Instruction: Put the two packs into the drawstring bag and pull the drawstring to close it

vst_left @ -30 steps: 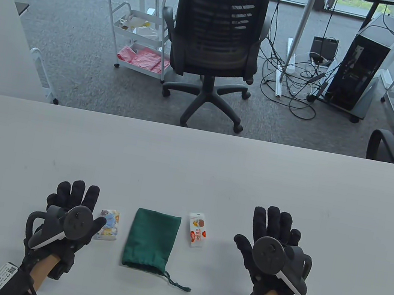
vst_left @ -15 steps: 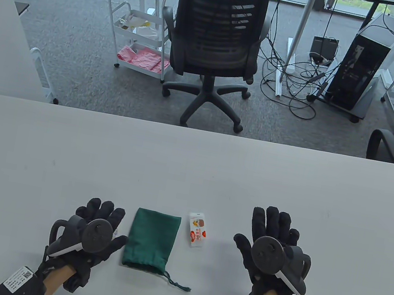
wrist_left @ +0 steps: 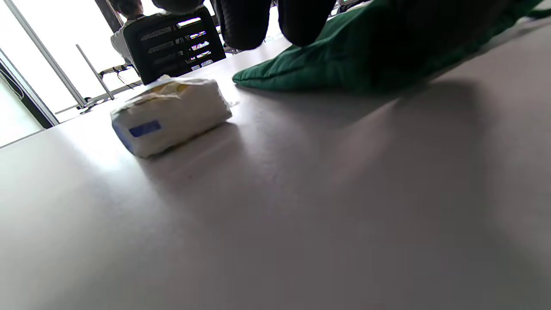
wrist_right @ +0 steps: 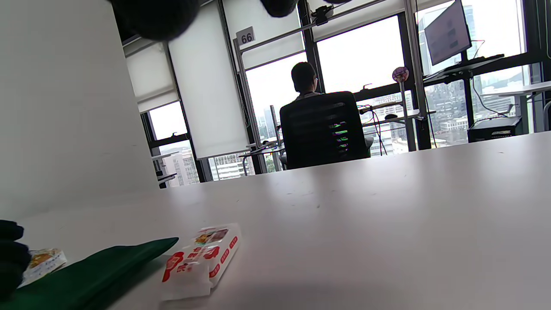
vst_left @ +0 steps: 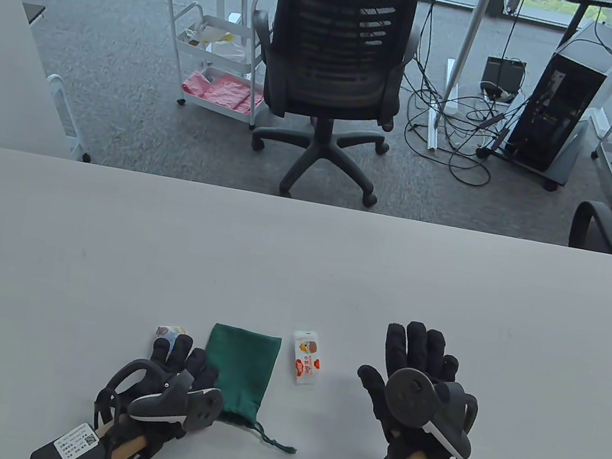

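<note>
Fingers of the left hand (vst_left: 179, 379) are laid straight on the bag's (vst_left: 240, 372) lower-left edge at lower centre. Packs (vst_left: 170, 331) (vst_left: 305, 358) flank it on the bench (vst_left: 300, 264). The right hand (vst_left: 415, 379) is held flat, lower right.

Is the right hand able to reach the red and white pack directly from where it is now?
Probably yes. The right hand is open, and the red and white pack lies flat to its left, with only bare table between them. The green bag lies on the pack's far side, so it does not block the way.
</note>
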The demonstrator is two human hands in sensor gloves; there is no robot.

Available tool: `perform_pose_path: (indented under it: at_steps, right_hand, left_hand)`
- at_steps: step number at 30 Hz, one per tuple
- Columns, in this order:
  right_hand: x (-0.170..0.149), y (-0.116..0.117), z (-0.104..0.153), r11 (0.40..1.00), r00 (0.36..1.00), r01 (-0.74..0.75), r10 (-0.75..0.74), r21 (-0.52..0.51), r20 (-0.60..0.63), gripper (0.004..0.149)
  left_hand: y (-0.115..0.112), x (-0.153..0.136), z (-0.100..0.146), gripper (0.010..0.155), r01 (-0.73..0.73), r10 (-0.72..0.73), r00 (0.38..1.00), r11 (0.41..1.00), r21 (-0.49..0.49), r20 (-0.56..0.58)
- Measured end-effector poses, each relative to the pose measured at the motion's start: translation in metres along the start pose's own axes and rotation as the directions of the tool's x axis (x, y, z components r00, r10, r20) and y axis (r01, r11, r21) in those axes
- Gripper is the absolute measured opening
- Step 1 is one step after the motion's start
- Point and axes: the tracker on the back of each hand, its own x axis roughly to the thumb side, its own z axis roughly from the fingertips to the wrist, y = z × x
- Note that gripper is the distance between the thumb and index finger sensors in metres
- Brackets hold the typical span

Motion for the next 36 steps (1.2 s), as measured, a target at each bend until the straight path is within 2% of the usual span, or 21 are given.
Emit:
perform_pose_path:
  at_steps: [6,11,21,24,29,33,36]
  right_hand:
    - [0.003,0.003,-0.001,1.000,1.000,-0.007,0.007,0.013,0.010,0.079]
    - [0.004,0.003,-0.001,1.000,1.000,-0.007,0.007,0.019,0.012,0.079]
    - [0.003,0.003,-0.001,1.000,1.000,0.012,-0.012,0.019,0.001,0.079]
    - [0.003,0.002,-0.001,1.000,1.000,0.013,-0.013,0.020,0.004,0.079]
    - [0.005,0.003,-0.001,0.999,0.999,0.028,-0.029,0.024,0.016,0.079]
    - [0.006,0.006,-0.002,0.999,0.999,0.033,-0.033,0.041,0.018,0.079]
    - [0.007,0.009,-0.003,0.998,0.999,0.034,-0.035,0.059,0.020,0.078]
  left_hand:
    - [0.001,0.002,-0.002,0.061,0.003,-0.002,1.000,1.000,0.026,-0.028]
    - [0.009,-0.001,0.000,0.053,-0.012,0.018,0.998,0.995,0.095,-0.063]
    - [0.062,-0.025,0.013,0.051,-0.038,0.100,0.978,0.948,0.315,-0.183]
    - [0.080,-0.032,0.016,0.050,-0.072,0.148,0.968,0.937,0.341,-0.202]
    - [0.105,-0.044,0.022,0.050,-0.159,0.271,0.940,0.886,0.436,-0.209]
    - [0.109,-0.054,0.031,0.048,-0.232,0.404,0.890,0.800,0.553,-0.211]
    - [0.106,-0.063,0.038,0.051,-0.315,0.515,0.834,0.740,0.595,-0.198]
